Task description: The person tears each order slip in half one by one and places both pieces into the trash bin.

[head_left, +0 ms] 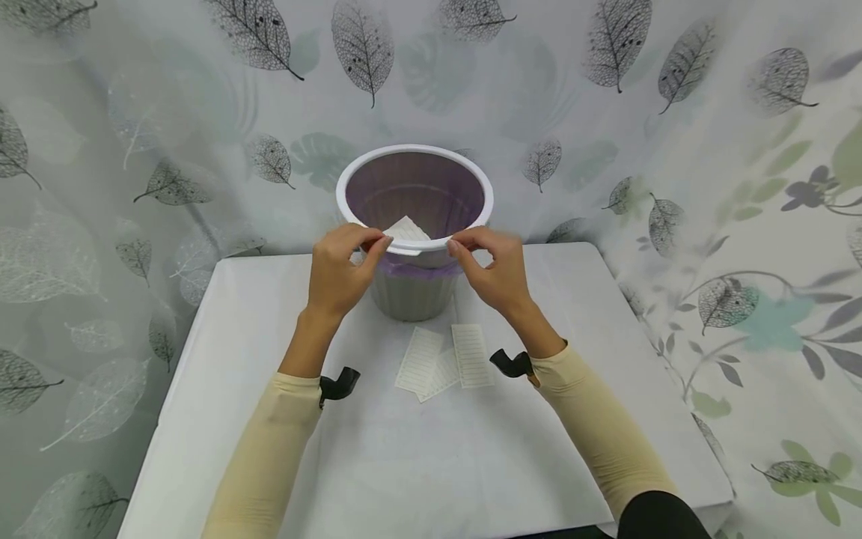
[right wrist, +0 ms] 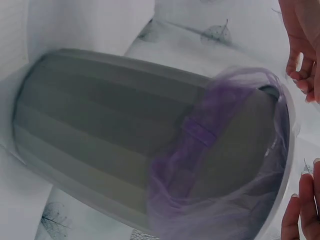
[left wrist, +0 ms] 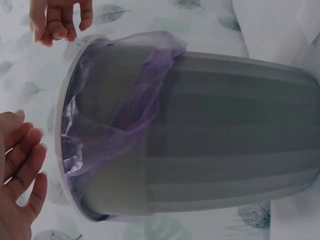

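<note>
A grey bin (head_left: pixel 412 288) with a white rim (head_left: pixel 485 187) stands on the table, lined with a purple bag (left wrist: pixel 145 100) folded over its outside. Inside the bin's mouth, a white lined paper slip (head_left: pixel 406 229) shows just behind the front rim, partly hidden by it. My left hand (head_left: pixel 342 269) hovers at the left of the front rim, fingers loosely bent. On the other side is my right hand (head_left: pixel 497 271), thumb and forefinger close together at the rim. Both wrist views show the fingers apart from the rim with nothing in them.
Several printed paper slips, one of them a right-hand slip (head_left: pixel 473 355), lie on the white-covered table (head_left: pixel 417 464) in front of the bin. A leaf-patterned curtain (head_left: pixel 431 97) hangs close behind the bin and along both sides.
</note>
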`<state>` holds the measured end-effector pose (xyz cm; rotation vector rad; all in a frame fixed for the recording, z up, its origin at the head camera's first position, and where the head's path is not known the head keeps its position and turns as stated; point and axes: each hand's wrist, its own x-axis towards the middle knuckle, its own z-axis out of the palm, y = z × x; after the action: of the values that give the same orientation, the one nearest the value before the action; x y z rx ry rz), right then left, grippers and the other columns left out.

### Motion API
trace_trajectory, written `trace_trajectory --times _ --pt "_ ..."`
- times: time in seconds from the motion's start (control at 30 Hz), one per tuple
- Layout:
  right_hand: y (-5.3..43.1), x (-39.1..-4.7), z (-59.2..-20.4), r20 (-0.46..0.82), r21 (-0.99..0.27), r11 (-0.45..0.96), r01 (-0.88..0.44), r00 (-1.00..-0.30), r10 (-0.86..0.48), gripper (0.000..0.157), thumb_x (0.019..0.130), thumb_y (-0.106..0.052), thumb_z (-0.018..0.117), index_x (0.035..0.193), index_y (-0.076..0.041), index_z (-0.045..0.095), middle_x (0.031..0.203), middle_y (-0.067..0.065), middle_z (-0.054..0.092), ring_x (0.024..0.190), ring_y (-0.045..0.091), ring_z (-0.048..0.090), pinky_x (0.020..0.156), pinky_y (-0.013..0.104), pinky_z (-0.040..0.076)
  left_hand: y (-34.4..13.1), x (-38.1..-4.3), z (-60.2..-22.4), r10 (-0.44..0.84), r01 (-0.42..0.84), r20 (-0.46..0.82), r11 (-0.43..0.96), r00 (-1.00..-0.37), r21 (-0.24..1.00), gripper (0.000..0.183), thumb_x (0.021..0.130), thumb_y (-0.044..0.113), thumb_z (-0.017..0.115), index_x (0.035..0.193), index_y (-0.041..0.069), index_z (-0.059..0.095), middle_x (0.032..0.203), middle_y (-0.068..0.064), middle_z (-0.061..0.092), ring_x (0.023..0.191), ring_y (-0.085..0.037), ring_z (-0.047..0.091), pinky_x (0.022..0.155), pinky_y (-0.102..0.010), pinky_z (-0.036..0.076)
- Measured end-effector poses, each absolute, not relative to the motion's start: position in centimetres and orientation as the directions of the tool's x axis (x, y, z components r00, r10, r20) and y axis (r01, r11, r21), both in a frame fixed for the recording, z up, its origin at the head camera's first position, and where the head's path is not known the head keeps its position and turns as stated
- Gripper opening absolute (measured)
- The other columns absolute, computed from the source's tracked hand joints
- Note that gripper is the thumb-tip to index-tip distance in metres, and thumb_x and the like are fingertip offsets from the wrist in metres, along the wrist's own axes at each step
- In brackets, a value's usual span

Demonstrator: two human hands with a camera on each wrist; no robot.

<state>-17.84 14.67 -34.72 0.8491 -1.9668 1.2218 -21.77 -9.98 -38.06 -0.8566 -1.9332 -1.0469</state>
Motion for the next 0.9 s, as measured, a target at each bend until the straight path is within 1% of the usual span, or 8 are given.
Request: trace_trajectory --times 0.1,0.2,0.3,0.4,0.5,0.63,0.77,0.9 --pt "14.8 -17.4 -35.9 0.792 -0.503 0.359 -0.786 -0.586 -0.170 0.003 0.087 0.012 0.070 0.089 0.011 0.072 0.079 0.018 0.071 0.070 0.030 0.068 0.073 0.027 0.054 -9.7 -21.1 -39.0 0.204 0.820 0.846 0.434 -0.493 0.373 0.008 0.094 0.006 0.078 0.092 -0.001 0.075 0.079 -0.009 0.069 0.071 -0.024 0.063 0.068 -0.041 0.049" --pt "14.9 -17.3 -37.4 0.776 -0.526 0.344 -0.778 -0.604 -0.179 0.002 0.088 0.012 0.070 0.088 0.011 0.071 0.078 0.019 0.070 0.070 0.031 0.067 0.074 0.023 0.053 -9.6 -20.5 -40.1 0.208 0.810 0.830 0.432 -0.518 0.397 0.008 0.093 0.006 0.080 0.091 0.000 0.075 0.079 -0.008 0.069 0.071 -0.024 0.063 0.066 -0.041 0.048" --pt "15.0 -17.5 -39.0 0.763 -0.543 0.314 -0.779 -0.614 -0.202 0.007 0.086 0.018 0.070 0.088 0.011 0.070 0.078 0.020 0.070 0.068 0.033 0.066 0.073 0.019 0.050 -9.5 -20.2 -41.2 0.212 0.798 0.810 0.423 -0.547 0.428 0.007 0.093 0.006 0.080 0.090 0.001 0.075 0.079 -0.007 0.069 0.071 -0.024 0.064 0.066 -0.041 0.049" --pt "15.3 -18.2 -41.0 0.743 -0.568 0.305 -0.765 -0.635 -0.211 0.011 0.086 0.017 0.072 0.089 0.006 0.072 0.079 0.015 0.071 0.068 0.031 0.066 0.073 0.018 0.050 -9.4 -20.0 -42.2 0.216 0.787 0.791 0.414 -0.573 0.458 0.009 0.093 0.007 0.080 0.089 0.001 0.074 0.079 -0.006 0.069 0.070 -0.025 0.064 0.066 -0.041 0.050" --pt "15.5 -18.4 -42.5 0.715 -0.601 0.300 -0.741 -0.666 -0.213 0.011 0.088 0.012 0.074 0.092 0.001 0.075 0.081 0.009 0.073 0.070 0.027 0.067 0.072 0.021 0.052 -9.4 -19.9 -43.2 0.213 0.781 0.782 0.406 -0.585 0.473 0.009 0.092 0.006 0.080 0.088 0.001 0.074 0.078 -0.006 0.068 0.069 -0.026 0.063 0.064 -0.042 0.050" --pt "15.5 -18.6 -44.1 0.667 -0.643 0.311 -0.700 -0.711 -0.222 0.006 0.092 0.004 0.075 0.094 -0.001 0.077 0.084 0.006 0.075 0.074 0.023 0.070 0.072 0.031 0.056 -9.4 -19.7 -44.4 0.212 0.766 0.764 0.407 -0.609 0.497 0.008 0.092 0.005 0.081 0.088 0.001 0.074 0.078 -0.006 0.069 0.068 -0.023 0.064 0.063 -0.041 0.051" --pt "15.4 -18.5 -45.8 0.603 -0.678 0.351 -0.646 -0.762 -0.236 0.004 0.095 -0.003 0.074 0.097 -0.001 0.078 0.087 0.004 0.076 0.077 0.021 0.071 0.073 0.037 0.058 -9.2 -19.3 -45.8 0.227 0.720 0.706 0.425 -0.671 0.548 0.008 0.092 0.006 0.081 0.090 0.001 0.075 0.080 -0.006 0.071 0.070 -0.022 0.066 0.063 -0.040 0.054" --pt "15.3 -18.6 -47.5 0.543 -0.697 0.398 -0.597 -0.801 -0.251 0.006 0.095 -0.006 0.074 0.097 -0.002 0.078 0.087 0.002 0.076 0.076 0.019 0.071 0.072 0.037 0.058 -9.1 -18.8 -47.3 0.246 0.658 0.626 0.457 -0.740 0.598 0.011 0.093 0.010 0.081 0.091 0.001 0.076 0.083 -0.006 0.073 0.071 -0.023 0.067 0.066 -0.039 0.056"
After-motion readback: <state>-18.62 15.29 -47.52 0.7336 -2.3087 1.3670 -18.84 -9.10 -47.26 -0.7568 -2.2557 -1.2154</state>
